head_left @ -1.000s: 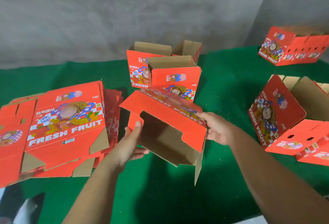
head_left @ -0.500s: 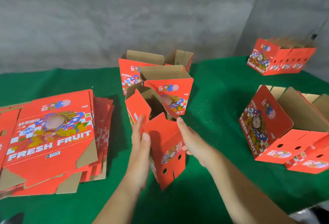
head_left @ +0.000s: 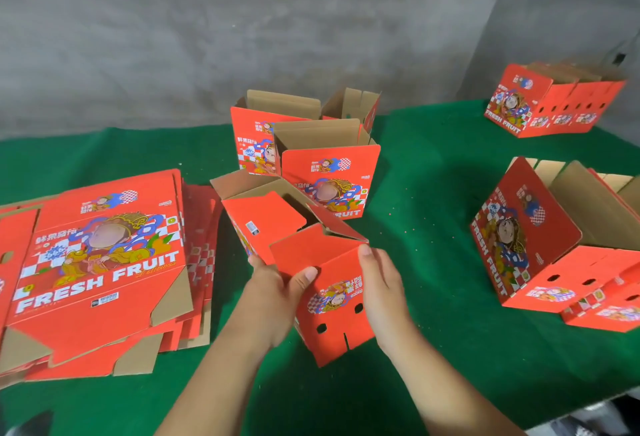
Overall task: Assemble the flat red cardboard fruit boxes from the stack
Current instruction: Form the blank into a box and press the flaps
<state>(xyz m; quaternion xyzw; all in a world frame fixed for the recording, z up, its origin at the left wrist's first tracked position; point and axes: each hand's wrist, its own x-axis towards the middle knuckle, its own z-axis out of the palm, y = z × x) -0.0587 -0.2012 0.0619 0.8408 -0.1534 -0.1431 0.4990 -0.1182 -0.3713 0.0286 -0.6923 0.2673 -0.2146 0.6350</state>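
Observation:
A half-formed red fruit box (head_left: 332,304) stands on end in the middle of the green table, its red bottom flaps folded partly inward over the open end. My left hand (head_left: 273,283) grips a near flap, thumb on top and fingers beneath. My right hand (head_left: 379,283) lies flat against the box's right side, fingertips at the upper edge. The stack of flat red boxes (head_left: 100,262) printed "FRESH FRUIT" lies at the left.
Two opened boxes (head_left: 311,158) stand just behind the one I hold. More assembled boxes lie on their sides at the right (head_left: 540,245) and far right corner (head_left: 550,103). The green table cloth (head_left: 433,193) ends at a grey wall behind and at the near edge.
The box turned from held up with its open side toward me to standing on end on the table. Both hands came onto its top, and the bottom flaps folded inward.

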